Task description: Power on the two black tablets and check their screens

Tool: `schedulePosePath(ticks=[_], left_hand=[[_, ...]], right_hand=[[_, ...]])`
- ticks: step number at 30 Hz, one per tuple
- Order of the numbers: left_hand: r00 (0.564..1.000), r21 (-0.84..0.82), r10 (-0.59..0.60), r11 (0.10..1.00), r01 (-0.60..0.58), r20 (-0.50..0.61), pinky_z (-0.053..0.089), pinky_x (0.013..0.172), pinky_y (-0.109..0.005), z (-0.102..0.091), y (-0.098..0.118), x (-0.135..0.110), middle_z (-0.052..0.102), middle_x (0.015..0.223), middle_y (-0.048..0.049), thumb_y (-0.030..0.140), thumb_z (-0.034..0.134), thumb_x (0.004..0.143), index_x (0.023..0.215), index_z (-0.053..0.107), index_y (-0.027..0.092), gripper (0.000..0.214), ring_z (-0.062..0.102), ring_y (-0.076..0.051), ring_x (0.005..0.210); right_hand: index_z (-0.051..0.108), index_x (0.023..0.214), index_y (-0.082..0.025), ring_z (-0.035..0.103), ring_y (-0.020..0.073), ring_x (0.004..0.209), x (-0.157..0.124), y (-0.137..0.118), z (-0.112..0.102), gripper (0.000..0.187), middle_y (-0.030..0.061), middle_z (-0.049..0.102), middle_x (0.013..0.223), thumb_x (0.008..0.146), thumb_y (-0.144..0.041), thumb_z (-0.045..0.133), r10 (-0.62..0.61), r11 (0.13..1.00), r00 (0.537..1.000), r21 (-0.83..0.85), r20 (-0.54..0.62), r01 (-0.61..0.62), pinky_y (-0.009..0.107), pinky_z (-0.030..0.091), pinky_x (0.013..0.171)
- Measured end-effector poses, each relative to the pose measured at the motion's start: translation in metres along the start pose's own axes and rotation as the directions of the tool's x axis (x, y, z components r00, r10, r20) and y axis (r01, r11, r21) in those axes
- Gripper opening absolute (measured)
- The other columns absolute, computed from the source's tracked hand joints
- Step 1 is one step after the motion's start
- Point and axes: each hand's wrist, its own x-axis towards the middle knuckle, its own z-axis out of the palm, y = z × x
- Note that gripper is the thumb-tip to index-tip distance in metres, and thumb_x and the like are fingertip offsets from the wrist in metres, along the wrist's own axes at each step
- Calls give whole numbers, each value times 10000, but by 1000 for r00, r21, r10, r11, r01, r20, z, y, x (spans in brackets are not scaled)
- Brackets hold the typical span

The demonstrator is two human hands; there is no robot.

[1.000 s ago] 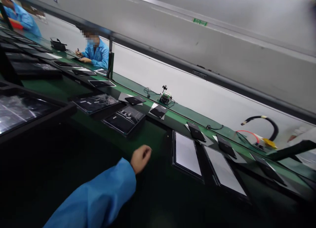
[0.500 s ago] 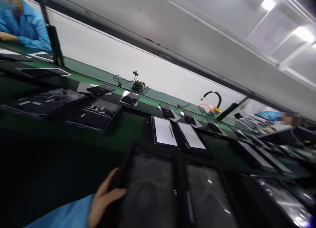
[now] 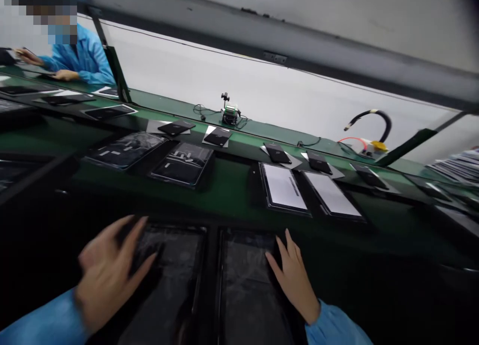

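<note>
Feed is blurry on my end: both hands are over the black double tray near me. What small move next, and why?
Probably settle the left hand flat onto the tray's left panel. It is motion-blurred with fingers spread and has no grip, while the right hand already lies open on the right panel. Neither hand clasps the black tray, so steadying both sides looks sensible first.

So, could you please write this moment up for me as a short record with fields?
Setting: green conveyor belt carrying dark panels.
Left hand: left hand open, blurred, over the left tray; contact unclear.
Right hand: right hand open, fingers spread, resting on the right tray.
Beyond the trays: two pale screens lying flat on the belt.
Far edge: small green device with cables.
Others: a person in a blue coat, upper left.
</note>
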Motion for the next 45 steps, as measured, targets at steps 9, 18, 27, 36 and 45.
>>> schedulePosePath(ticks=[9, 18, 27, 36, 45], left_hand=[[954, 99, 254, 957, -271, 160, 418, 876, -435, 76, 74, 29, 465, 1075, -118, 303, 527, 798, 1039, 449, 134, 304, 450, -275, 1028], [942, 165, 269, 939, -303, 198, 376, 860, -452, 67, 76, 27, 465, 1047, -87, 276, 499, 812, 986, 466, 163, 210, 431, -270, 1032], [932, 195, 263, 929, -314, 250, 366, 830, -441, 68, 80, 30, 493, 1019, -89, 205, 461, 819, 927, 473, 158, 118, 422, -270, 1040], [912, 227, 312, 899, -374, 268, 327, 868, -490, 68, 79, 29, 511, 1084, -136, 187, 398, 845, 964, 503, 122, 172, 402, -305, 1101], [944, 172, 271, 937, -304, 189, 291, 890, -517, 67, 72, 23, 516, 1033, -82, 355, 479, 848, 965, 485, 169, 219, 413, -288, 1081]], right_hand=[[355, 1368, -171, 284, 342, 1297, -2, 0, 8, 657, 161, 232, 1422, 897, -606, 216, 56, 998, 998, 39, -3, -56, 545, 351, 985], [453, 1302, -157, 231, 352, 1319, -11, -11, 4, 704, 155, 191, 1444, 851, -666, 270, 125, 992, 992, 26, -9, -125, 562, 315, 1015], [636, 1080, -184, 321, 374, 1267, -12, -2, 6, 654, 105, 313, 1401, 748, -712, 441, 276, 924, 960, 262, 49, -279, 554, 403, 985], [628, 1093, -221, 392, 360, 1228, -11, 2, 9, 540, 110, 327, 1359, 781, -639, 488, 235, 917, 972, 332, 2, -222, 532, 455, 946], [629, 1102, -190, 304, 342, 1288, -11, 0, 7, 602, 106, 327, 1369, 775, -669, 471, 204, 930, 978, 319, -37, -182, 517, 351, 1049]])
